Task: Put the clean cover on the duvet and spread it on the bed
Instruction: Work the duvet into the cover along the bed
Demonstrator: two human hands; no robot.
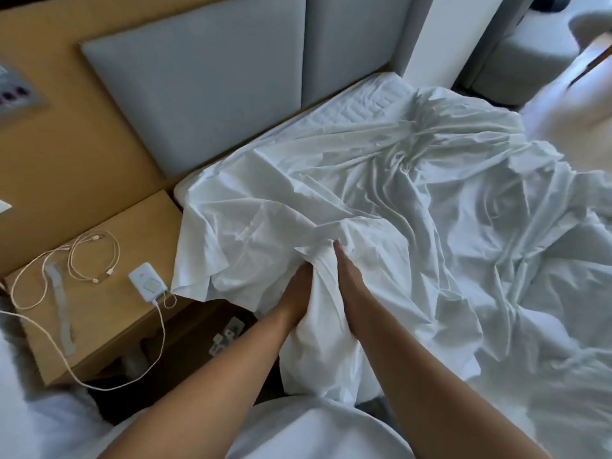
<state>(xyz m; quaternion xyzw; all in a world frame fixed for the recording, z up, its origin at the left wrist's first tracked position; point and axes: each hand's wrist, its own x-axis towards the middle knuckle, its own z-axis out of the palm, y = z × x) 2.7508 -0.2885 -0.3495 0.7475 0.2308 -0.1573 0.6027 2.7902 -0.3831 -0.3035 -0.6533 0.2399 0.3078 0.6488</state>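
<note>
The cover (pixel 414 210) lies on the bed (pixel 374 94), headboard (pixel 215 94) behind, nightstand (pixel 132 220) at its left carrying a charger (pixel 147 281) and cables (pixel 92 256).

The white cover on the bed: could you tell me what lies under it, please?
A quilted mattress corner shows past the cover near the headboard. Whatever else lies beneath is hidden by its folds.

The crumpled cover (pixel 430 226) fills nearly the whole bed (pixel 374 91), bare only at the far head corner. The headboard (pixel 198 94) closes the head edge. At the left edge the nightstand (pixel 139 226) stands close, with cables (pixel 102 274) and a charger (pixel 147 281) on it.
</note>
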